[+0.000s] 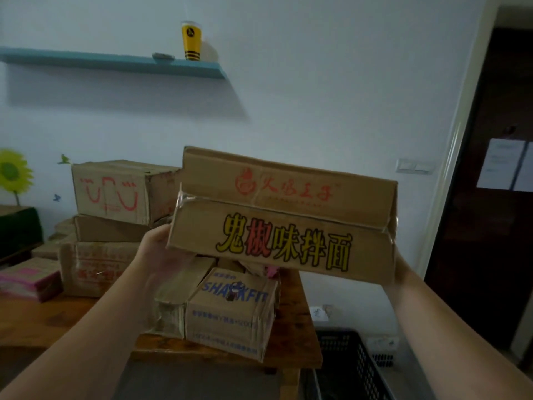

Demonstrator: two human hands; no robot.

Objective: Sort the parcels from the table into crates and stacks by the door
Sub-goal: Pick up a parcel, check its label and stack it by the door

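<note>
Noodle carton (282,226) aloft: left hand (161,246) grips end, right hand (400,265) grip hidden; crate (357,356) contents unseen.

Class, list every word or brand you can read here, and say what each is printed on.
"鬼椒味拌面": front of the held box.
"SHARKFIT": small box on the table.
Red script on the held box's top, red print on the stacked boxes, door papers: too blurred to read.

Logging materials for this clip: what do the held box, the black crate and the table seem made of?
Held box: matte brown cardboard, creased edges, glossy clear tape along its seam. Black crate: probably moulded plastic, given its lattice wall. Table: apparently wood, orange-brown with faint grain.
</note>
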